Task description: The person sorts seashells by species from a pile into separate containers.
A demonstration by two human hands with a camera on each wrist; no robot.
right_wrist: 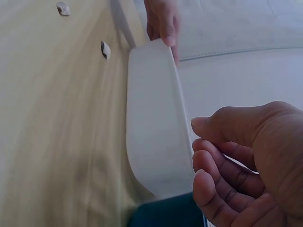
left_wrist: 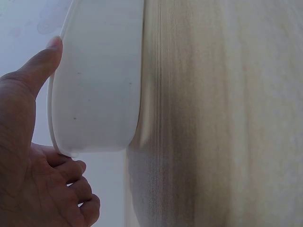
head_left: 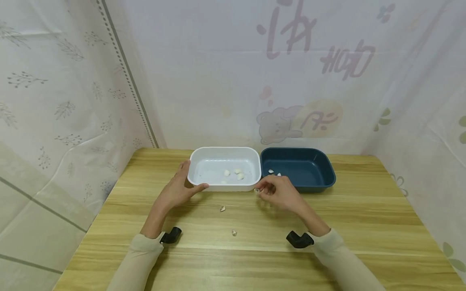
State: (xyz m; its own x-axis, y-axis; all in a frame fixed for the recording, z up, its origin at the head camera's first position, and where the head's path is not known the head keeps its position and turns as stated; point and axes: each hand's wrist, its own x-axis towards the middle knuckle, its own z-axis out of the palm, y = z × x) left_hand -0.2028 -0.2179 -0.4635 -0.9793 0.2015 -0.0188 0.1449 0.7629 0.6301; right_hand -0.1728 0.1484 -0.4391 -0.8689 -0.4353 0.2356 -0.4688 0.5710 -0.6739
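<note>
My left hand (head_left: 175,189) holds the left end of a white rectangular tray (head_left: 204,188), its thumb along the front rim and its fingers at the side. In the left wrist view the thumb tip (left_wrist: 55,43) presses on the tray's rim. The right hand (head_left: 278,194) is curled in front of the seam between the white tray and a dark blue tray (head_left: 316,188). A small whitish shell-like piece (head_left: 257,190) shows between its thumb and fingertips. In the right wrist view the fingers (right_wrist: 204,185) hide that piece. Several rounded cream-white pieces (head_left: 238,171) lie in the white tray.
Two small shell-like pieces, one nearer the trays (head_left: 223,208) and one closer to me (head_left: 234,233), lie on the wooden table (head_left: 204,258). A few pale pieces (head_left: 271,171) sit in the blue tray's left part. Patterned cloth (head_left: 204,81) hangs behind the trays.
</note>
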